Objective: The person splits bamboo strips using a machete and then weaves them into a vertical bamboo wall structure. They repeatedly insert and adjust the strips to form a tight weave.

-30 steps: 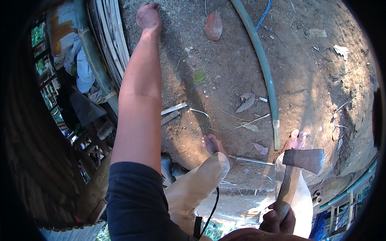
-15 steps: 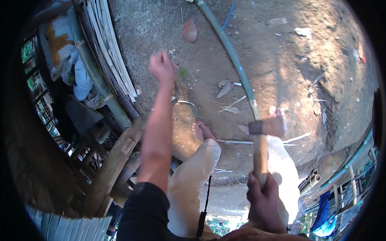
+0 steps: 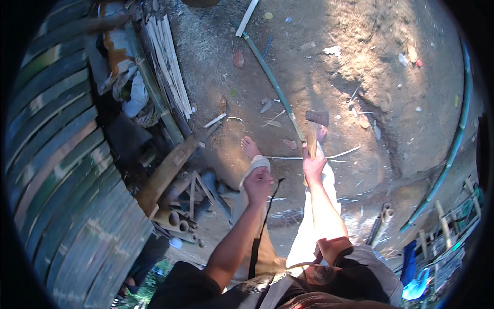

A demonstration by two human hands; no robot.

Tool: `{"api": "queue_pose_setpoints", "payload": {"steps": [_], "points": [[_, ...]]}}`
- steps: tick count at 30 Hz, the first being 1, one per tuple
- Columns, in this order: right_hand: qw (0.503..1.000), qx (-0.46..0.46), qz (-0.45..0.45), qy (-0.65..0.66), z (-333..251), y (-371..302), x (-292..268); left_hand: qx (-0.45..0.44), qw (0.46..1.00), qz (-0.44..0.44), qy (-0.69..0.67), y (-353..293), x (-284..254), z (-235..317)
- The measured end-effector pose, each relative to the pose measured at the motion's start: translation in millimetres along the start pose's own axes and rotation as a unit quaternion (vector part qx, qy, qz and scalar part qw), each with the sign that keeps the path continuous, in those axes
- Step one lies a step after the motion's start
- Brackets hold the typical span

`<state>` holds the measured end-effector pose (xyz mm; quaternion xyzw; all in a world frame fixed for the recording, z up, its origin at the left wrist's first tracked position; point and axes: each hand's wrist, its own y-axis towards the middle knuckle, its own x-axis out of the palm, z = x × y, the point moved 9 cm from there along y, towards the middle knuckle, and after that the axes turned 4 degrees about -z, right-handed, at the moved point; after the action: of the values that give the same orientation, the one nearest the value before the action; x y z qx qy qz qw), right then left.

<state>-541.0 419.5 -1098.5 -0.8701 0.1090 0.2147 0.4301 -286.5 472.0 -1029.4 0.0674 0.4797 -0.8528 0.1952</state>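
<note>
In my right hand (image 3: 314, 165) is a hatchet (image 3: 312, 136), gripped round its wooden handle with the dark metal head upward. Just left of it ends a long green bamboo pole (image 3: 270, 80) lying on the dirt. My left hand (image 3: 257, 184) hangs over my left knee, its fingers curled in and nothing visible in them. A dark strap (image 3: 265, 226) dangles between my legs. Both my bare feet rest on the ground, the right one partly hidden behind the hatchet.
Pale split strips (image 3: 167, 67) lie at the left beside a thick bamboo pole (image 3: 149, 77) and a wooden beam (image 3: 170, 167). A bamboo slat surface (image 3: 62, 154) fills the far left. Another long green pole (image 3: 460, 123) curves along the right. Cut bamboo tubes (image 3: 380, 224) lie at lower right.
My left hand has drawn back from over the ground to my knee. My right hand has moved forward with the hatchet. The view has shifted, bringing the slat surface in at left.
</note>
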Motion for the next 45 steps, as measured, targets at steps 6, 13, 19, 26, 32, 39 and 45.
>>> {"api": "queue_pose_setpoints", "payload": {"steps": [6, 13, 19, 26, 32, 39, 45], "points": [[0.953, -0.164, -0.008, -0.254, -64.5, 46.0, -137.1, 0.097, 0.993, -0.035, -0.058, -77.8, 5.1, 129.8], [0.869, -0.194, -0.092, -0.447, -205.3, 165.0, -218.5, 0.106, 0.984, -0.126, -0.070, -116.5, 176.5, 210.8], [0.748, -0.334, -0.091, -0.566, -315.1, 312.8, -139.0, 0.110, 0.990, -0.079, -0.038, -28.1, 263.4, 201.7], [0.645, -0.553, -0.139, -0.509, -385.5, 444.0, 37.1, -0.081, 0.981, 0.052, -0.169, 49.9, 326.2, 155.4], [0.422, -0.668, -0.249, -0.560, -408.3, 463.0, 213.1, -0.121, 0.935, 0.130, -0.307, 61.0, 341.6, 190.2], [0.353, -0.659, -0.199, -0.633, -378.9, 501.2, 299.5, -0.161, 0.898, 0.156, -0.378, 48.8, 365.6, 199.3], [0.328, -0.677, -0.166, -0.638, -369.4, 520.4, 273.2, -0.132, 0.896, 0.183, -0.383, 49.8, 366.0, 198.6]]}}
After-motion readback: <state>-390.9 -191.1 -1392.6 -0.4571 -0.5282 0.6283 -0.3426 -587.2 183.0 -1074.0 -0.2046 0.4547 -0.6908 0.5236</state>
